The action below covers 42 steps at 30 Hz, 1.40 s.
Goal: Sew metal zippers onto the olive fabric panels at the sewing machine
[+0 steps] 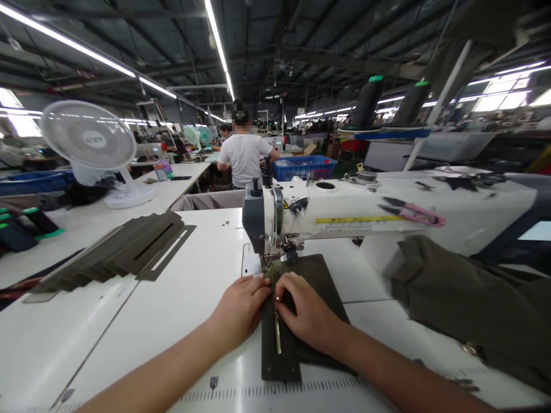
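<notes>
A dark olive fabric piece point(279, 367) with a brass-toothed zipper point(278, 338) set in its slot lies under the needle area of a white sewing machine point(344, 209). Flat on the fabric's left side rests my left hand point(241, 307), its fingertips close to the presser foot. My right hand point(307, 312) is curled at the zipper, thumb and forefinger pinched together on it; the exact grip is partly hidden. Beneath the right hand spreads a larger dark olive panel point(316, 275). The needle itself is too small to make out.
Slotted olive pieces point(124, 246) lie in an overlapping stack at left. Olive cloth point(465, 298) is bunched at right. Pink-handled thread snips point(415, 213) rest on the machine arm. A white fan point(92, 137) and thread cones point(38, 221) stand left. A person point(245, 152) sits ahead.
</notes>
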Available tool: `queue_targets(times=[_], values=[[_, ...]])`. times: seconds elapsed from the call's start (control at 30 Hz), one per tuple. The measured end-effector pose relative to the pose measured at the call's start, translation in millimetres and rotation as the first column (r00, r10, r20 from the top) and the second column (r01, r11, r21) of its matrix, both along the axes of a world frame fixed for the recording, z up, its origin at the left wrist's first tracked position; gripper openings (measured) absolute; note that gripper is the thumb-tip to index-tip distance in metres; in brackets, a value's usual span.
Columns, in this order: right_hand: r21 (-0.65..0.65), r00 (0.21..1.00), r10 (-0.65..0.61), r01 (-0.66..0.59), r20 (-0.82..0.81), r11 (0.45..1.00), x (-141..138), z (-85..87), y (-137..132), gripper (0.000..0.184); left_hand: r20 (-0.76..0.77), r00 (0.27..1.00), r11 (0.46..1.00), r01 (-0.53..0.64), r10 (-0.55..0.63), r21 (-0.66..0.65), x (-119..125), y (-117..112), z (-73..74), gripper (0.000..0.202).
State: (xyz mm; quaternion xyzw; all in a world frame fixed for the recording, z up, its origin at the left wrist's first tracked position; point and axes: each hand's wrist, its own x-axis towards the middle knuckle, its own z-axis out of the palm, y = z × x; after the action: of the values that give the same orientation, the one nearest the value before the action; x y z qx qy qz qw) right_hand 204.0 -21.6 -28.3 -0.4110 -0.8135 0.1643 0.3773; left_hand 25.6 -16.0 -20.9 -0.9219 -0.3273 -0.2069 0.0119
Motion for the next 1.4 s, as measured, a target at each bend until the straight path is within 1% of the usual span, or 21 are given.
queue_targets(times=[0.07,0.2,0.27,0.3,0.37,0.4,0.47,0.53,0.6,0.67,0.73,0.8,0.9,1.03,1.2,1.27,1.33,1.4], values=[[0.027,0.999,-0.011,0.01,0.039,1.0,1,1.8,-8,0.017,-0.002,1.0,1.0,0.008,-0.008,0.008,-1,-3,-1.4,0.026],[0.189,0.968,0.001,-0.05,0.251,0.981,7,4.4,-40,0.027,0.014,1.0,0.999,-0.01,0.009,0.038,-3,-9,-6.3,0.024],[0.278,0.941,-0.003,-0.096,0.337,0.956,9,2.1,-56,0.027,0.029,0.999,0.999,-0.02,0.019,0.042,-3,-10,-8.6,0.024],[0.326,0.927,-0.012,-0.12,0.375,0.938,8,-0.3,-63,0.031,0.032,0.999,0.999,-0.023,0.022,0.041,-3,-11,-9.3,0.025],[0.421,0.902,-0.065,-0.134,0.427,0.897,5,-6.6,-70,0.038,0.034,0.999,0.999,-0.037,0.036,0.038,-3,-11,-9.7,0.025],[0.465,0.896,-0.104,-0.122,0.432,0.877,2,-9.9,-71,0.038,0.036,0.998,0.998,-0.043,0.042,0.041,-3,-11,-9.4,0.025],[0.557,0.907,-0.172,-0.078,0.383,0.827,-3,-15.5,-69,0.03,0.038,0.998,0.997,-0.044,0.042,0.056,-3,-11,-8.4,0.024],[0.634,0.932,-0.187,-0.056,0.31,0.771,-8,-19.3,-65,0.028,0.029,0.999,0.996,-0.025,0.023,0.086,-3,-11,-7.7,0.024],[0.679,0.956,-0.181,-0.026,0.232,0.734,-10,-21.7,-64,0.033,0.009,1.0,0.992,-0.001,-0.001,0.127,-3,-13,-7.9,0.024],[0.678,0.968,-0.175,0.006,0.182,0.735,-11,-23.6,-64,0.037,-0.01,1.0,0.986,0.01,-0.008,0.164,-2,-14,-8.8,0.023],[0.671,0.971,-0.17,0.016,0.165,0.742,-11,-25.1,-65,0.04,-0.017,1.0,0.982,0.003,0.0,0.19,0,-15,-9.6,0.021],[0.671,0.972,-0.17,0.02,0.159,0.741,-10,-26.0,-66,0.043,-0.019,1.0,0.981,-0.013,0.017,0.196,2,-16,-9.7,0.019],[0.687,0.975,-0.181,0.045,0.128,0.725,-11,-26.5,-63,0.046,-0.018,0.999,0.981,-0.027,0.031,0.192,4,-16,-9.1,0.019],[0.68,0.978,-0.166,0.038,0.124,0.732,-11,-27.5,-57,0.043,0.002,0.999,0.979,-0.036,0.037,0.201,4,-13,-9.9,0.021],[0.676,0.978,-0.164,0.034,0.129,0.736,-8,-33.4,-47,0.036,0.011,1.0,0.975,-0.026,0.024,0.221,5,-2,-7.9,0.022],[0.662,0.978,-0.163,0.036,0.131,0.748,-8,-35.8,-43,0.035,0.0,1.0,0.976,-0.02,0.02,0.218,6,1,-5.6,0.023],[0.63,0.978,-0.159,0.039,0.136,0.776,-7,-37.0,-38,0.034,0.0,1.0,0.978,-0.015,0.015,0.207,6,3,-3.7,0.024],[0.611,0.98,-0.15,0.04,0.129,0.79,-6,-36.6,-32,0.033,0.012,1.0,0.981,-0.011,0.008,0.193,7,4,-3.2,0.024]])
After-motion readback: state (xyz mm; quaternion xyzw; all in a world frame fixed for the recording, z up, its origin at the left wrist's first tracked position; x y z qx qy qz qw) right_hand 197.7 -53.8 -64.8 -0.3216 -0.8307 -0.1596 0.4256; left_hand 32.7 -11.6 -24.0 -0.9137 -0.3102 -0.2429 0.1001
